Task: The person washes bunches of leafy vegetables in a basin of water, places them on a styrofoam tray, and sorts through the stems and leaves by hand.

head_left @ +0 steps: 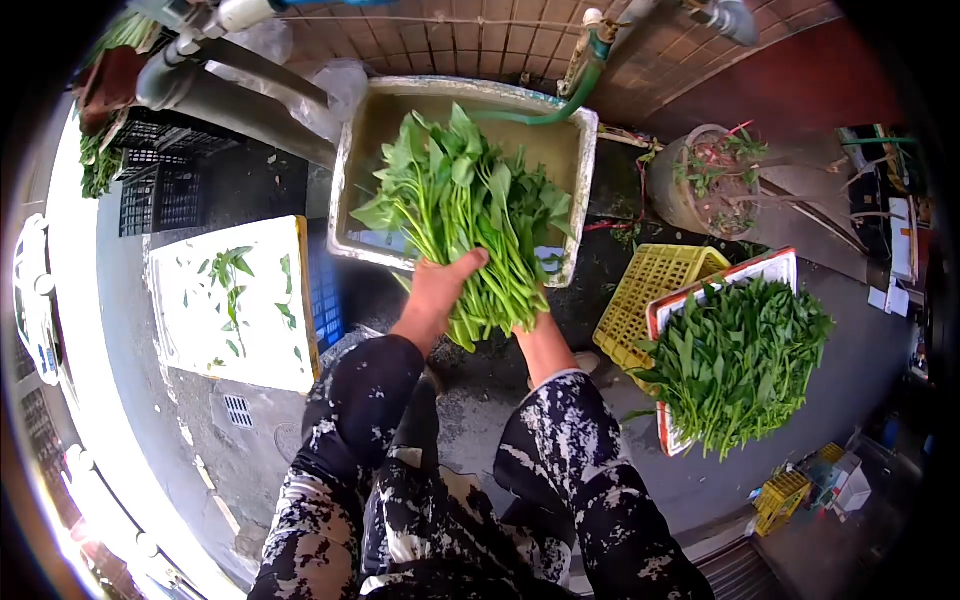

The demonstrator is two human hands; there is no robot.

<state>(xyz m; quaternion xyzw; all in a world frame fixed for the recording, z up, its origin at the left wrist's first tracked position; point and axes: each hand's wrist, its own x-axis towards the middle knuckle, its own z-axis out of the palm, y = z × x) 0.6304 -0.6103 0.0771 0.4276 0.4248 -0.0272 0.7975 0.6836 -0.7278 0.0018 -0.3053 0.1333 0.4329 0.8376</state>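
Both my hands grip one big bunch of long-stemmed leafy greens [480,210] over the near edge of a white foam tub [338,205] of murky water. My left hand [445,287] wraps the stems from the left, thumb lying across the top. My right hand [535,328] comes up from beneath on the right, its fingers mostly hidden behind the stems. The leaves point away from me above the water, and the cut stem ends face me. A green hose [575,105] runs over the tub's far rim into it.
At right, a heap of leafy greens [740,360] fills a foam box by a yellow crate [650,290]. A white foam box [190,310] with stray leaves lies left, beside a blue crate [325,300]. A plant pot [690,185] and grey pipes [235,105] stand near the tub.
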